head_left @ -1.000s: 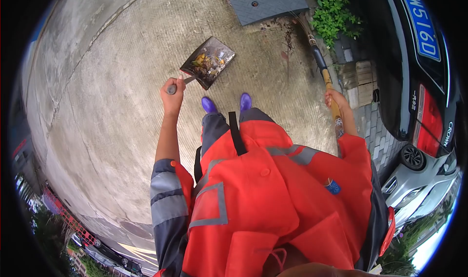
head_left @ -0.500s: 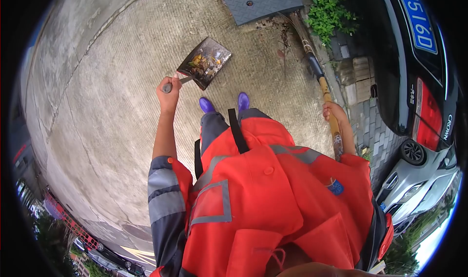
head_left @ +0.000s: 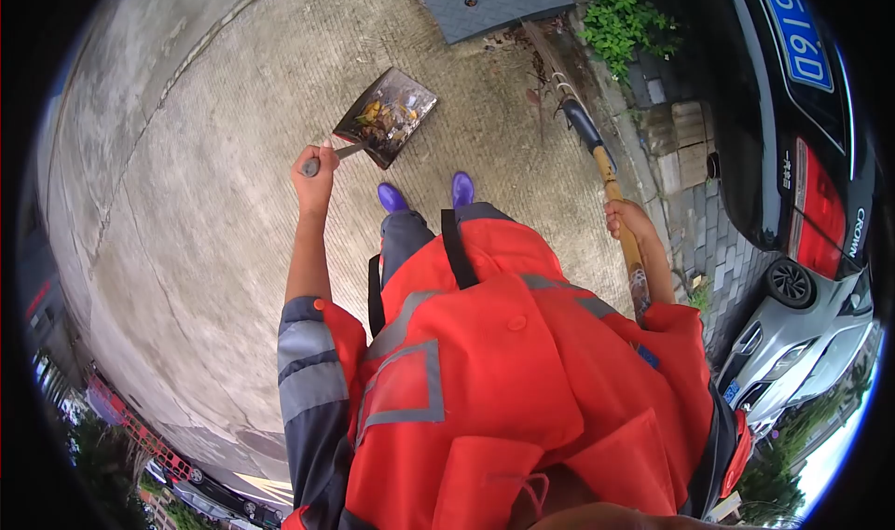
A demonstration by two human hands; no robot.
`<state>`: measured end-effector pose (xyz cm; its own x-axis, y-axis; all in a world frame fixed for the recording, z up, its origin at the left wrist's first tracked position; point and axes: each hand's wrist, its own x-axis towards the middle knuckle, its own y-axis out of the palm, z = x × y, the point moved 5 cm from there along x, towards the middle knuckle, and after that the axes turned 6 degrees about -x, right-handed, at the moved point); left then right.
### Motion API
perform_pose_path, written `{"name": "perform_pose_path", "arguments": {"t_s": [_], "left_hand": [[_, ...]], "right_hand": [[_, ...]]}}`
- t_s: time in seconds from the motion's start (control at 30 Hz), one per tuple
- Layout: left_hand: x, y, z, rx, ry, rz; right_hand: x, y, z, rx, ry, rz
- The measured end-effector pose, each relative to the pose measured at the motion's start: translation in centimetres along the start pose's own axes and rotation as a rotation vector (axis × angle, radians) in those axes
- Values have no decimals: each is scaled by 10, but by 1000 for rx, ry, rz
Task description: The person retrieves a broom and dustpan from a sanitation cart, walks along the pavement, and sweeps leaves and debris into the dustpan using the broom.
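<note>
My left hand (head_left: 315,178) is closed round the grey handle of a dustpan (head_left: 388,116), which rests on the concrete in front of my feet. Yellow and brown leaves (head_left: 384,120) lie in the pan. On the right, my right hand (head_left: 630,222) grips the bamboo handle of a broom (head_left: 604,171). The broom's bristles (head_left: 544,50) reach the ground beside some dark debris (head_left: 538,75), near the metal plate's corner.
A grey metal plate (head_left: 494,3) lies at the top, with a green plant (head_left: 623,27) to its right. Bricks (head_left: 690,148) and grey paving border the concrete. A black car (head_left: 792,92) and a silver car (head_left: 792,344) stand on the right.
The broom and my right hand have moved left and the hand is lower in view; the bristles have swung left towards the debris. My left hand still holds the dustpan, slightly further left in view.
</note>
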<state>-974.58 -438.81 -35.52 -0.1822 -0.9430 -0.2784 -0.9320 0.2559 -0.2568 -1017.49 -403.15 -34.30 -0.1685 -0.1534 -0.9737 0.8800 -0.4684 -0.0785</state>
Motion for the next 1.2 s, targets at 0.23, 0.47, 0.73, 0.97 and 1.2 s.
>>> {"name": "perform_pose_path", "arguments": {"t_s": [0.23,0.47,0.73,0.97,1.2], "left_hand": [[-8,0,-7,40,-33,-23],[-4,11,-4,51,36,-12],[7,12,3,-64,-23,-4],[10,7,0,-61,-61,-11],[13,20,-8,-36,-32,-3]], "right_hand": [[92,-37,30,219,43,71],[67,-5,57,-389,-98,-78],[0,3,4,-314,-60,-75],[-19,-19,-13,-181,-68,-112],[61,-37,22,-144,-70,-102]]}}
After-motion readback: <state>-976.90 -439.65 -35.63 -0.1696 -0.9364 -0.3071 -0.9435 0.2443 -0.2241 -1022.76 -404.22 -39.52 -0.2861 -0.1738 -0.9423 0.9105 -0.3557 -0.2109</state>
